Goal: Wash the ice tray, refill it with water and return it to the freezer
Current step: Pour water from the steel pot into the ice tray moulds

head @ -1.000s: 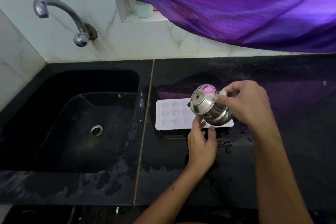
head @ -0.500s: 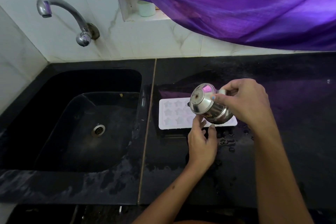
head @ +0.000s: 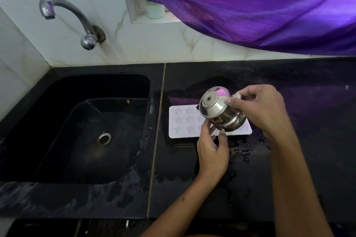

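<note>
The white star-mould ice tray (head: 185, 121) lies flat on the wet black worktop (head: 289, 86), just beside the sink's (head: 57, 106) right edge. Above the tray's right half, the right hand (head: 258, 107) grips the handle of a small lidded steel pot (head: 219, 109), tilted with its lid towards the sink. The left hand (head: 212, 150) is at the tray's near edge, fingers relaxed and reaching up to touch the pot's underside, gripping nothing
</note>
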`<state>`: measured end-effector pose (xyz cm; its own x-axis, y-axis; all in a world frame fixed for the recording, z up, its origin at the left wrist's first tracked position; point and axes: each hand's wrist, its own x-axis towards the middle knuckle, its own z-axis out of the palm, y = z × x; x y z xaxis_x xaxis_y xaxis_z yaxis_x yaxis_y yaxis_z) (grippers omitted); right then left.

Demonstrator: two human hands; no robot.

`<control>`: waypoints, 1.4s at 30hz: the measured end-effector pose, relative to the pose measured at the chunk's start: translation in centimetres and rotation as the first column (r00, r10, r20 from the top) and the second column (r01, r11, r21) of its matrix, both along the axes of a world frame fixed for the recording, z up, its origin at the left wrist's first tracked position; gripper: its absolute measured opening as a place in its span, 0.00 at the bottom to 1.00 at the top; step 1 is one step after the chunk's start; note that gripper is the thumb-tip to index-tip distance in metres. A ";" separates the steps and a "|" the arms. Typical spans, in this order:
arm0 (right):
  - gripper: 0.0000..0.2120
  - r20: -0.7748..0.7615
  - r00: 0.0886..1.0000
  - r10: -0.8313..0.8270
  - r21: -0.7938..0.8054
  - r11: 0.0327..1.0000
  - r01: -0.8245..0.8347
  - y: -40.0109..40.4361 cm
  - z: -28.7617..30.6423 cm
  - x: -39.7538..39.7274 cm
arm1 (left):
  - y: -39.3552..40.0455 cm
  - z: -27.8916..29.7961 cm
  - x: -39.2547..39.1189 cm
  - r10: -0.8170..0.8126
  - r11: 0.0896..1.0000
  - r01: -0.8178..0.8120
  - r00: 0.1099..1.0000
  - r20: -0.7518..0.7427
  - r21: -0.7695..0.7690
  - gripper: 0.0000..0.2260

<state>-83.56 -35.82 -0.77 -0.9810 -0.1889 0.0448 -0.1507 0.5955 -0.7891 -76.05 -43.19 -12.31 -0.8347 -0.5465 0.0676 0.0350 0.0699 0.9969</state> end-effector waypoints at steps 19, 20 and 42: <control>0.09 -0.050 0.996 0.069 0.084 0.994 -0.065 -2.8 0.2 0.8 | -1.5 -0.3 0.6 0.037 0.998 -0.037 0.999 -0.014 0.051 0.18; 0.09 -0.053 0.996 0.072 0.090 0.994 -0.067 -2.8 0.2 0.8 | -1.5 -0.3 0.7 0.040 0.998 -0.039 0.999 -0.015 0.058 0.17; 0.08 0.053 0.998 0.026 -0.096 0.995 -0.021 -2.6 -1.3 -0.2 | -3.2 0.7 0.7 0.086 0.993 -0.083 0.996 -0.034 0.085 0.17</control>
<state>-83.77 -38.41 -2.07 -0.9778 -0.2092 0.0107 -0.1193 0.5140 -0.8494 -75.33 -46.35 -11.64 -0.7829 -0.6202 0.0492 0.0697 -0.0088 0.9975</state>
